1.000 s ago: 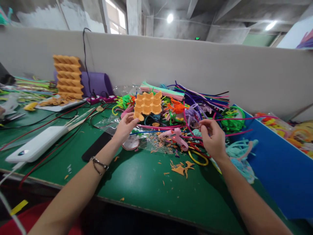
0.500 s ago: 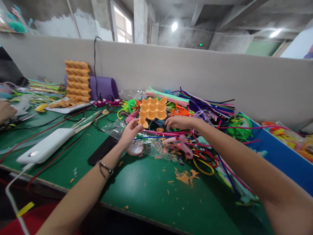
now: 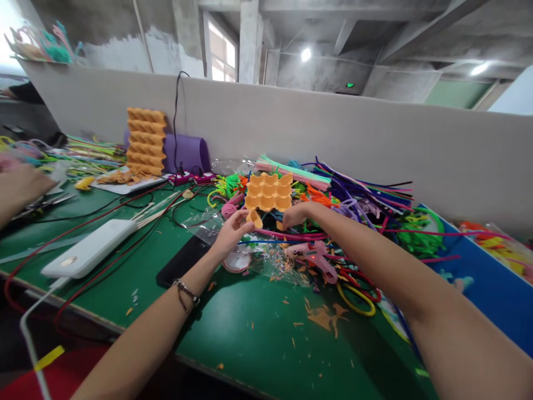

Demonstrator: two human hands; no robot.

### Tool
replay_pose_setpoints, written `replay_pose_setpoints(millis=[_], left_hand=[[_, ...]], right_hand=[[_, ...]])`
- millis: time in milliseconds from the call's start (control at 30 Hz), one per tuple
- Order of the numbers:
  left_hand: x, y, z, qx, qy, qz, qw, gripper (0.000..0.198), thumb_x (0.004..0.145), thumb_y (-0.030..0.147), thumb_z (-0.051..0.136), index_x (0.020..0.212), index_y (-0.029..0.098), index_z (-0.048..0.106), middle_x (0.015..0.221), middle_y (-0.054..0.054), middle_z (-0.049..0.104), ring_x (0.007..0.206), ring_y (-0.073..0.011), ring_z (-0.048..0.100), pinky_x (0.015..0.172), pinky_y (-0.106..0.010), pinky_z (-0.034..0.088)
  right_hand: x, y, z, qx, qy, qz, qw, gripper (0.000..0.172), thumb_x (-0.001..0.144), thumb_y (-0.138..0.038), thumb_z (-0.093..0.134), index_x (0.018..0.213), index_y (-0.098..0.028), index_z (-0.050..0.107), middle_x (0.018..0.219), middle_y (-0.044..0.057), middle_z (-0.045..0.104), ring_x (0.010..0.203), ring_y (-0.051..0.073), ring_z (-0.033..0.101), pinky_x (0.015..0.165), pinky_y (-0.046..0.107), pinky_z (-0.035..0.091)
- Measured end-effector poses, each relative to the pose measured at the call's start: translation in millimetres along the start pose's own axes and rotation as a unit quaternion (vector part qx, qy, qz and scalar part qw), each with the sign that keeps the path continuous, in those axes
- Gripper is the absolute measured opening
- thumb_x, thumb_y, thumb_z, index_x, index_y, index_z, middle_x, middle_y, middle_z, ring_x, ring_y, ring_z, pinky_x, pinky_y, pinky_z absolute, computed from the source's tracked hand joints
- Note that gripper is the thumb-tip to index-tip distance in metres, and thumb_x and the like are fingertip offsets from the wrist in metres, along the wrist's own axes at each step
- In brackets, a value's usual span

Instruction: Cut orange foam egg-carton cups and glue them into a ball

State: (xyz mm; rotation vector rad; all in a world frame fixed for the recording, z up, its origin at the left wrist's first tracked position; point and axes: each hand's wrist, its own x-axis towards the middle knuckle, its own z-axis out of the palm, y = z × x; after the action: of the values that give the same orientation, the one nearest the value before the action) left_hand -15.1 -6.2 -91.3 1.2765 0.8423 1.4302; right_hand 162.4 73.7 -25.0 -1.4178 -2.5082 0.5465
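Between its thumb and fingers my left hand [image 3: 230,232] holds a small orange egg-carton cup [image 3: 254,219]. My right hand [image 3: 297,214] is closed, its fingertips pinching a second orange cup piece [image 3: 280,225], mostly hidden by the fingers. Just behind both hands an orange egg-carton section [image 3: 268,193] leans on the craft pile. A pink glue gun [image 3: 315,258] with a small red light lies nearer me, below my right hand. Close to my left wrist sits a small round white dish [image 3: 237,261].
Pipe cleaners [image 3: 366,189] are heaped behind my right arm, beside a blue box [image 3: 483,283]. Orange scraps [image 3: 327,318] lie in front. A white power bank [image 3: 89,248], cables and a black phone-like slab [image 3: 179,261] are left. Another person's hand [image 3: 25,189] shows far left.
My right hand has come down onto the small orange cup piece and closed its fingers on it. My left hand still holds its cup. The view has shifted slightly.
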Motion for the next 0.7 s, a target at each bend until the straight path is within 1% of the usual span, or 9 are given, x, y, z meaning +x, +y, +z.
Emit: replay_pose_setpoints(millis=[100,167,200,300,367,433,567,633,700], left_hand=[[0,0,0.5,0.005,-0.009,0.006,1.000,0.039,0.053,0.038,0.071,0.081,0.018,0.052,0.074,0.002,0.058,0.066,-0.0117,0.057,0.059,-0.023,0.045],[0,-1,1.4,0.008,-0.013,0.009,1.000,0.039,0.054,0.037,0.071,0.081,0.018,0.052,0.074,0.001,0.059,0.066,-0.0121,0.057,0.059,-0.023,0.045],[-1,-1,2.3,0.009,-0.015,0.011,1.000,0.038,0.054,0.037,0.071,0.081,0.018,0.052,0.075,0.001,0.059,0.067,-0.0123,0.057,0.059,-0.023,0.045],[-4,-2,7.0,0.010,-0.025,0.009,1.000,0.036,0.053,0.034,0.071,0.080,0.018,0.053,0.075,0.001,0.059,0.068,-0.0123,0.056,0.061,-0.023,0.046],[-7,-3,11.8,0.012,-0.036,0.001,0.999,0.036,0.053,0.032,0.071,0.081,0.018,0.053,0.074,0.002,0.058,0.069,-0.0122,0.056,0.063,-0.024,0.046],[-11,-5,17.1,0.012,-0.050,-0.008,0.999,0.037,0.052,0.031,0.071,0.081,0.018,0.053,0.073,0.002,0.058,0.068,-0.0121,0.055,0.064,-0.024,0.045],[-18,-11,26.9,0.006,-0.082,-0.012,0.997,0.038,0.051,0.031,0.072,0.081,0.019,0.052,0.072,0.003,0.057,0.066,-0.0118,0.053,0.061,-0.023,0.043],[-21,-14,30.5,0.009,-0.100,-0.018,0.995,0.039,0.052,0.031,0.072,0.082,0.018,0.051,0.074,0.002,0.056,0.065,-0.0110,0.052,0.060,-0.023,0.042],[-24,-16,33.3,0.018,-0.123,-0.029,0.992,0.039,0.052,0.031,0.072,0.083,0.018,0.051,0.076,0.002,0.056,0.062,-0.0101,0.051,0.059,-0.022,0.041]], right_hand=[[-16,-3,-25,-0.017,-0.063,0.007,0.998,0.020,0.085,-0.030,0.051,0.097,-0.016,0.058,0.099,0.004,0.059,0.081,0.014,0.058,0.071,0.032,0.050],[-37,-7,-43,-0.018,-0.069,-0.001,0.997,0.007,0.077,-0.019,0.059,0.072,-0.016,0.061,0.077,0.002,0.061,0.067,0.014,0.056,0.065,0.029,0.048],[-50,-11,-50,-0.015,-0.056,-0.009,0.998,0.008,0.076,-0.015,0.058,0.069,-0.017,0.061,0.074,0.002,0.060,0.067,0.014,0.055,0.066,0.028,0.046],[-102,-25,-51,0.033,-0.020,-0.038,0.999,0.016,0.078,-0.019,0.050,0.092,-0.022,0.059,0.085,0.000,0.060,0.074,0.013,0.055,0.066,0.026,0.045],[-137,-34,-32,0.198,-0.020,-0.034,0.979,0.026,0.079,-0.029,0.050,0.103,-0.024,0.056,0.081,-0.001,0.059,0.067,0.012,0.053,0.059,0.024,0.044],[-166,-39,0,0.324,-0.050,0.007,0.945,0.028,0.078,-0.030,0.050,0.104,-0.023,0.055,0.087,-0.001,0.059,0.068,0.011,0.054,0.061,0.023,0.044],[-193,-35,68,0.454,-0.080,0.094,0.882,0.027,0.070,-0.030,0.057,0.095,-0.019,0.057,0.077,-0.002,0.055,0.068,0.010,0.053,0.062,0.022,0.043],[-195,-28,88,0.469,-0.075,0.099,0.875,0.034,0.065,-0.030,0.062,0.097,-0.018,0.055,0.073,-0.003,0.051,0.065,0.009,0.051,0.060,0.022,0.041],[-196,-23,95,0.427,-0.054,0.084,0.899,0.030,0.068,-0.029,0.060,0.096,-0.018,0.054,0.072,-0.003,0.051,0.064,0.009,0.050,0.059,0.022,0.041]])
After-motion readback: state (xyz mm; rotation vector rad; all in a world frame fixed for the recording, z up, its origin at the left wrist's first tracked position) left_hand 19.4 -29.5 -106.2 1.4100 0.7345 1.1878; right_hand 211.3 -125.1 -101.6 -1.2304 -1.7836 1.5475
